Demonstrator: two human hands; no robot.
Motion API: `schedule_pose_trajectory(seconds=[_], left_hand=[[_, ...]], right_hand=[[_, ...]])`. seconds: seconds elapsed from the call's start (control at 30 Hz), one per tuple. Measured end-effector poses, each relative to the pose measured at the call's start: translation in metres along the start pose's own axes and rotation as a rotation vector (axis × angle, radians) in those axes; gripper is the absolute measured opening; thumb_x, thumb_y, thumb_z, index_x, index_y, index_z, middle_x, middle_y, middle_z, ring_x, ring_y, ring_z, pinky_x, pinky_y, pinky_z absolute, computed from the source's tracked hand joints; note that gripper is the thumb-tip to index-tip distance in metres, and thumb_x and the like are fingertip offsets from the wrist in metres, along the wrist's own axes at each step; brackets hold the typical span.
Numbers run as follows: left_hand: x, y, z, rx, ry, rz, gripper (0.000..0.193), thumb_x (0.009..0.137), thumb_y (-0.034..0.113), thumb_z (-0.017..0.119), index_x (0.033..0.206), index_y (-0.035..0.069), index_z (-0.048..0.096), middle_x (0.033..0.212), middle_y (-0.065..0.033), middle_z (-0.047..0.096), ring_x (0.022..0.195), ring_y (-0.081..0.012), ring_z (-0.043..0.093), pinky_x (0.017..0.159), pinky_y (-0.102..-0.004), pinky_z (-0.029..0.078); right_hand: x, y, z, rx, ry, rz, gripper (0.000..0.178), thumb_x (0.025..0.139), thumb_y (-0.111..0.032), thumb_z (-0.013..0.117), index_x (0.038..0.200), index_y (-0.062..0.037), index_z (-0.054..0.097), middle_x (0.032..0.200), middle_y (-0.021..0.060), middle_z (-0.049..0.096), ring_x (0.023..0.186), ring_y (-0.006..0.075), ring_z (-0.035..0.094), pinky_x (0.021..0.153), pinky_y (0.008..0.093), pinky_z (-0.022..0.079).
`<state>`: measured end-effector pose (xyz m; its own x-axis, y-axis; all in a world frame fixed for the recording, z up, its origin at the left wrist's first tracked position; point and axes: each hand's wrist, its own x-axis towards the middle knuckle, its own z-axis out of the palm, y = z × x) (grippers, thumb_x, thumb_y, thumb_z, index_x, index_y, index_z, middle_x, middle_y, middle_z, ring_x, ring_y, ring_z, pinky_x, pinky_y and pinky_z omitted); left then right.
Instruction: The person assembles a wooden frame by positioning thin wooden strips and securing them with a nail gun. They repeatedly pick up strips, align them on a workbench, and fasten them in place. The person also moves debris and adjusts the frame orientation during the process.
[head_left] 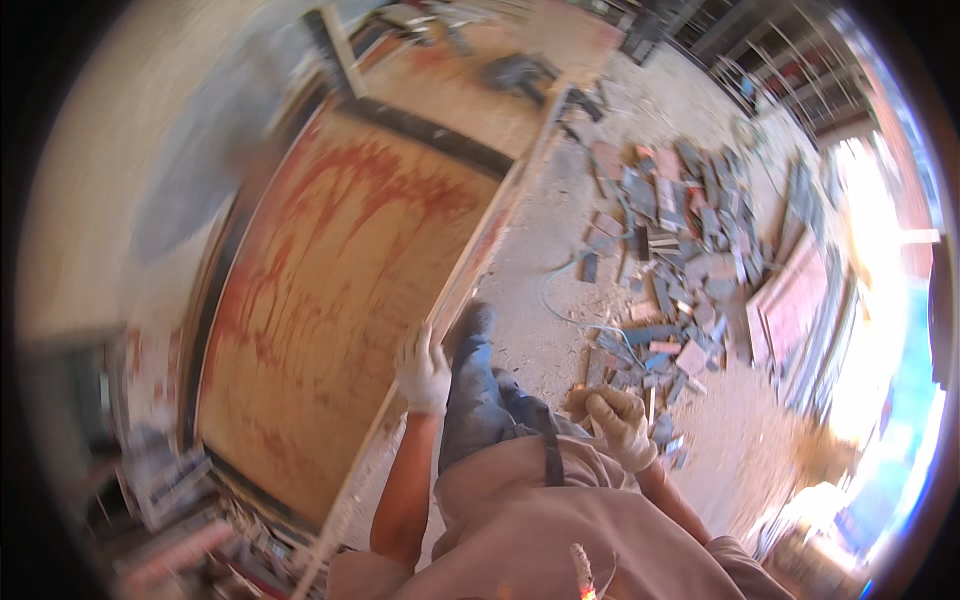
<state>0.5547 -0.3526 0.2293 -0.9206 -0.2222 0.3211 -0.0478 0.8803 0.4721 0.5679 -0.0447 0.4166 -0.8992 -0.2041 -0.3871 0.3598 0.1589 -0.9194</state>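
Observation:
My left hand [423, 372], in a pale work glove, rests on the near right edge of a large plywood worktop [330, 290] streaked with red stain. Its fingers stretch forward over the wooden edge strip [470, 275], and no tool shows in it. To the right of my body, my right hand [622, 428], also gloved, is closed with its fingers curled. A small brownish shape shows by those fingers; whether it is held, I cannot make out. Dark strips [430, 135] frame the worktop. A black tool-like object [515, 75] lies toward its far end.
Loose wood offcuts [690, 220] are heaped on the dusty floor to the right, with a thin hose [548, 290] curving alongside. Pinkish boards [790, 295] and long strips lie beyond. A pale wall [130, 150] stands left; scrap [180, 490] is piled at lower left.

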Motion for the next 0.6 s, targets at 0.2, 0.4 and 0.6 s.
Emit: schedule_pose_trajectory(seconds=[0.2, 0.4, 0.6], left_hand=[[-0.319, -0.043, -0.140, 0.186, -0.223, -0.791, 0.043, 0.090, 0.022, 0.067, 0.131, 0.010, 0.066, 0.124, -0.0169, 0.070, 0.111, -0.0394, 0.066, 0.098, -0.0482, 0.052], [-0.585, 0.034, -0.162, 0.149, 0.078, -1.773, 0.045, 0.081, 0.035, 0.073, 0.120, 0.011, 0.074, 0.121, -0.0208, 0.072, 0.110, -0.0392, 0.069, 0.098, -0.0456, 0.054], [-0.707, 0.159, -0.102, -0.190, 0.264, -2.197, 0.046, 0.084, 0.040, 0.067, 0.118, 0.009, 0.074, 0.113, -0.0232, 0.073, 0.102, -0.0403, 0.071, 0.088, -0.0463, 0.057]], right_hand=[[-0.080, -0.048, 0.085, 0.481, -0.775, -0.690, 0.041, 0.103, -0.030, 0.055, 0.117, 0.0065, 0.069, 0.097, 0.0184, 0.073, 0.085, 0.0286, 0.071, 0.077, 0.0360, 0.057], [-0.163, -0.063, 0.162, 0.640, -1.361, -0.498, 0.040, 0.103, -0.031, 0.056, 0.117, 0.0038, 0.068, 0.106, 0.0183, 0.071, 0.091, 0.0300, 0.070, 0.080, 0.0379, 0.056], [-0.268, -0.053, 0.256, 0.537, -1.716, -0.336, 0.038, 0.102, -0.033, 0.058, 0.117, 0.0010, 0.068, 0.114, 0.0182, 0.069, 0.097, 0.0314, 0.069, 0.083, 0.0398, 0.056]])
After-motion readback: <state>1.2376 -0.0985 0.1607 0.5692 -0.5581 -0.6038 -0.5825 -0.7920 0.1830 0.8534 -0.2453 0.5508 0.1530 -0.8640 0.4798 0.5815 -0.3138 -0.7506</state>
